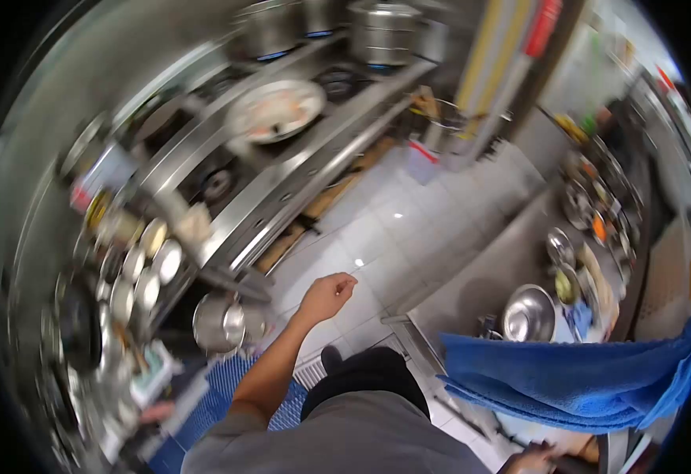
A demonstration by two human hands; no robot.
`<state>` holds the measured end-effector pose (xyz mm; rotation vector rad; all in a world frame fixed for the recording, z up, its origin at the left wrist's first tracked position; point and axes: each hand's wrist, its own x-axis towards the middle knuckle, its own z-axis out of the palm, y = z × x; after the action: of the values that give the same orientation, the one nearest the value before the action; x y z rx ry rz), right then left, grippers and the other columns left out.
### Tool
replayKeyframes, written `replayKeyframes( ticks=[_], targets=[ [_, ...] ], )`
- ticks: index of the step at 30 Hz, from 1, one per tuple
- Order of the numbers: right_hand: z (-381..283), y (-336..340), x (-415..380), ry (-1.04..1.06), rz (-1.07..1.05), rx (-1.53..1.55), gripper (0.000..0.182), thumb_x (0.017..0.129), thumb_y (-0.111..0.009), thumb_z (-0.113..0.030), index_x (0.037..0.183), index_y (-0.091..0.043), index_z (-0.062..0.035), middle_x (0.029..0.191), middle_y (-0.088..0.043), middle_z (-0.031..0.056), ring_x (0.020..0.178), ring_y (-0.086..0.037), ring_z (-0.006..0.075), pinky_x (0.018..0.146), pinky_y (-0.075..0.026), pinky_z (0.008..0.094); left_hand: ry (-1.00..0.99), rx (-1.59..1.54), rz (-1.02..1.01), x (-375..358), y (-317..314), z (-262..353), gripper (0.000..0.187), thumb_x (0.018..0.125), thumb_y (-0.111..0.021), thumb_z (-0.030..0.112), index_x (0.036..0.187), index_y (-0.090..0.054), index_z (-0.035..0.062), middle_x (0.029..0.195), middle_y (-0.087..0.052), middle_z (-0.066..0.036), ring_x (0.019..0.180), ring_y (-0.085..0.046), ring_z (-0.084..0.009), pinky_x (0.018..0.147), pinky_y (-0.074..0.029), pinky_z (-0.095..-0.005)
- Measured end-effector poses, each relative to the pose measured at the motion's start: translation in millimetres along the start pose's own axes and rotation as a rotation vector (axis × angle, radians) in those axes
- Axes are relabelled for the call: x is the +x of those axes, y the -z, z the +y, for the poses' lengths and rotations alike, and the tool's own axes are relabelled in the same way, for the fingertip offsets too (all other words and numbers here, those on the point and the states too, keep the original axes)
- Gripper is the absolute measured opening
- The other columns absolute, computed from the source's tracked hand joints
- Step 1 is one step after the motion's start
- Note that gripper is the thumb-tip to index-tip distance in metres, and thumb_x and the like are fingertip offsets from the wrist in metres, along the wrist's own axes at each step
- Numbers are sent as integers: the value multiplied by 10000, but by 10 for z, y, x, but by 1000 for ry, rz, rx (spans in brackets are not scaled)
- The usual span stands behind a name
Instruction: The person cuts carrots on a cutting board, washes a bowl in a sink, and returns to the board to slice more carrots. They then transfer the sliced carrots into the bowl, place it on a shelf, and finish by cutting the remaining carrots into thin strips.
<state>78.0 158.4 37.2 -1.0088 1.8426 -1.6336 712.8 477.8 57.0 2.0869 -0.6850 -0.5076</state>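
Note:
My left hand point(330, 296) hangs over the tiled floor, its fingers curled in, and nothing shows in them. Beyond it runs the steel stove point(282, 178), which bears a white pan point(276, 110) with pale and orange food. My right hand point(531, 460) is at the bottom right edge, below a blue towel point(574, 383). It is partly cut off and blurred, so its fingers do not show clearly. A steel bowl point(529, 313) stands on the right counter just beyond the towel.
Steel pots point(385, 33) stand over blue flames at the back of the stove. Seasoning containers point(148, 261) crowd the left side, with a metal bucket point(217, 324) below. Food dishes point(590, 197) line the right counter point(472, 284). A blue mat point(235, 387) covers floor beside me.

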Motion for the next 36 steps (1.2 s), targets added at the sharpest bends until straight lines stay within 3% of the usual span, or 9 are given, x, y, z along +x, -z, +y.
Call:
replayKeyframes(
  ticks=[5, 16, 21, 25, 27, 28, 29, 31, 36],
  targets=[
    [-244, -94, -364, 81, 177, -3, 402, 965, -588, -353, 938, -647, 43, 838, -682, 127, 691, -616, 211, 652, -515, 337, -299, -214, -252, 1386, -123, 578, 199, 963, -611, 171, 1078, -697, 33, 889, -728, -101, 799, -693, -178, 744, -544, -302],
    [-765, -431, -985, 99, 273, -66, 328, 950, -640, -319, 988, -629, 7, 843, -638, 77, 758, -591, 191, 720, -466, 326, -134, -497, -848, 3655, -1667, 1542, 341, 996, -585, 215, 1260, -576, 0, 926, -676, -99, 817, -651, -134, 732, -547, -278],
    [-415, -440, -1469, -82, 436, -201, 536, 1001, -574, -301, 1461, -453, -54, 1291, -617, 94, 1077, -572, 147, 911, -436, 283, -41, -487, -981, 4618, -3071, 2621, 636, 965, -622, 342, 1469, -336, 79, 1224, -570, -192, 960, -649, -259, 790, -570, -382],
    [-356, -623, -2872, -364, 493, -388, 449, 1019, -536, -198, 1422, -497, -6, 1410, -548, 160, 1264, -525, 225, 1052, -415, 380, 182, -651, -1081, 5482, -4377, 3200, 864, 924, -649, 450, 1523, -150, 78, 1325, -459, -239, 961, -642, -362, 753, -575, -424],
    [329, -496, -4225, 218, 627, -900, 359, 1007, -528, -244, 1273, -618, -20, 1240, -636, 178, 1075, -611, 294, 948, -480, 389, 231, -639, -1108, 5784, -4866, 3403, 893, 913, -658, 443, 1525, -118, 80, 1348, -436, -246, 977, -639, -393, 750, -582, -455],
    [351, -846, -4747, -35, 710, -604, 333, 975, -542, -219, 1225, -636, -21, 1133, -674, 235, 987, -642, 330, 927, -506, 430, 276, -637, -1096, 5924, -5110, 3547, 924, 902, -667, 436, 1527, -86, 81, 1371, -413, -253, 993, -635, -424, 748, -590, -486],
    [-625, -1658, -4831, -737, 613, -1207, 272, 897, -562, -193, 949, -698, 37, 873, -690, 277, 815, -677, 394, 800, -529, 487, 320, -661, -1109, 6075, -5367, 3619, 915, 894, -671, 413, 1517, -91, 77, 1382, -409, -255, 1006, -631, -441, 745, -595, -512],
    [-735, -2415, -5610, -708, 758, -1233, 258, 859, -560, -166, 809, -681, 56, 775, -663, 286, 729, -674, 440, 673, -518, 504, 409, -681, -1085, 6164, -5705, 3763, 814, 896, -660, 297, 1474, -136, 66, 1407, -395, -253, 1017, -628, -460, 757, -604, -571],
    [-1491, -3850, -5487, -285, -168, -1011, 79, 819, -663, -128, 841, -707, -67, 744, -667, 192, 667, -663, 372, 603, -516, 458, 366, -657, -1014, 6179, -5811, 3978, 698, 851, -484, -77, 1492, -250, 70, 1461, -352, -161, 1205, -504, -364, 829, -619, -562]
  ],
)
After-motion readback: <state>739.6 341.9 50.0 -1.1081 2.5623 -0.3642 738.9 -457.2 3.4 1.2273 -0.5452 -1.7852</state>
